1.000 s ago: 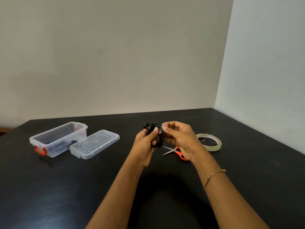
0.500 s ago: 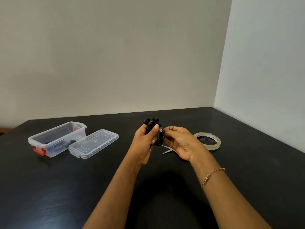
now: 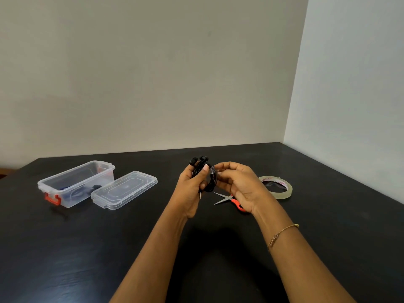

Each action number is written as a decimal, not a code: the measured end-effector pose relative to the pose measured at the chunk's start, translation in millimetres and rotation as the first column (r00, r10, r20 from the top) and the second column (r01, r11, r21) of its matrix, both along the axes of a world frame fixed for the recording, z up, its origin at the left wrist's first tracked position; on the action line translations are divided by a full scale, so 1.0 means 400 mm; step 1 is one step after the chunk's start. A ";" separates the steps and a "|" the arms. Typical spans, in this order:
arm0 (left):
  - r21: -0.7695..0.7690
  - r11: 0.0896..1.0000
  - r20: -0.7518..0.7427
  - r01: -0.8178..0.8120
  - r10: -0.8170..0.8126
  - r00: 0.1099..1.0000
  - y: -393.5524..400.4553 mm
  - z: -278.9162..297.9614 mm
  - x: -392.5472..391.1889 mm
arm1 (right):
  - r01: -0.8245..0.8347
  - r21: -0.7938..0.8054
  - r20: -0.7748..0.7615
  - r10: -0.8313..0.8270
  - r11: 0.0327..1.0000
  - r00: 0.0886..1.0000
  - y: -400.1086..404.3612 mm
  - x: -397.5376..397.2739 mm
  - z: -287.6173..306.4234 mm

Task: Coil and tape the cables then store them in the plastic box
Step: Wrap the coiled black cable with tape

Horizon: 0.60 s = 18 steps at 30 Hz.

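The left hand (image 3: 192, 189) grips a coiled black earphone cable (image 3: 207, 178) above the black bench (image 3: 109, 248), thumb pressed across the coil, earbuds protruding at the top. The right hand (image 3: 238, 184) pinches the coil's right side with curled fingers. Scissors (image 3: 229, 199) lie beneath the right hand; a roll of clear tape (image 3: 276, 186) lies just beyond them. The open plastic box (image 3: 76, 183) stands at left, holding dark items, its lid (image 3: 124, 190) alongside.
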<state>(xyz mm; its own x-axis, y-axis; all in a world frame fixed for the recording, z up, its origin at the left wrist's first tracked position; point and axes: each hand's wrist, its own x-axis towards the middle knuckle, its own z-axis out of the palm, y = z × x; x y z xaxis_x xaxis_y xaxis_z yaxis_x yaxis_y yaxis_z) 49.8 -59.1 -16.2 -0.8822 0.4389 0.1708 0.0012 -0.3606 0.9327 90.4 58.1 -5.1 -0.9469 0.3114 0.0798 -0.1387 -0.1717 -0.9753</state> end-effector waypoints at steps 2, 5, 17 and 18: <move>-0.012 1.000 0.007 -0.007 0.008 1.000 -0.002 0.001 0.000 | -0.035 0.011 -0.005 0.035 0.999 0.999 -0.001 0.004 0.004; -0.051 0.999 0.004 -0.002 0.002 1.000 -0.003 -0.001 0.003 | -0.055 0.023 0.001 0.055 0.998 0.999 -0.004 0.003 0.001; -0.126 0.989 0.022 0.081 -0.078 0.997 -0.012 -0.003 -0.005 | -0.227 0.032 0.032 0.226 0.973 0.974 0.005 0.011 -0.006; -0.117 0.988 0.032 0.101 -0.098 0.995 -0.015 -0.001 -0.005 | -0.247 0.002 0.031 0.247 0.969 0.969 0.005 0.014 -0.005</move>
